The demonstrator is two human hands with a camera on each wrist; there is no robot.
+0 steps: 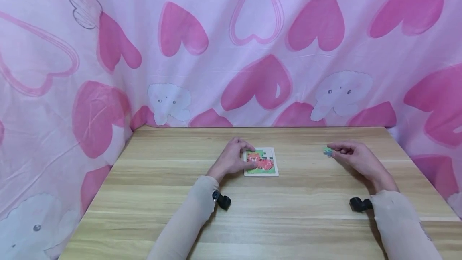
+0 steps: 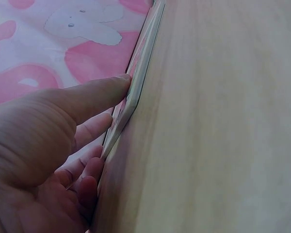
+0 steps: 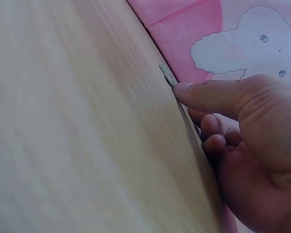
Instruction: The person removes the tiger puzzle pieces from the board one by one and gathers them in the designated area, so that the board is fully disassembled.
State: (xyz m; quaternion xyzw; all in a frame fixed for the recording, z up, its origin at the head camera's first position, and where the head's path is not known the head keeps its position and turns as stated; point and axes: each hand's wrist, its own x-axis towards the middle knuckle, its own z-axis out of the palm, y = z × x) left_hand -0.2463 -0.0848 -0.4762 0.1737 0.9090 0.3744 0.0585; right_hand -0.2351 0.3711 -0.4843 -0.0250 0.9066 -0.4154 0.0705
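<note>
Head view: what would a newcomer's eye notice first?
The heart-patterned pink curtain behind the table probably leaps out first. Next comes the tiger puzzle, held at its left edge by the left hand, then the small piece the right hand pinches, farther right.

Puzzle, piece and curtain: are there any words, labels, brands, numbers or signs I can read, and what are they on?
None can be read.
Puzzle: any print is too small to read.
Piece: too small to tell.
Curtain: just drawings, like hearts; no writing shows.
</note>
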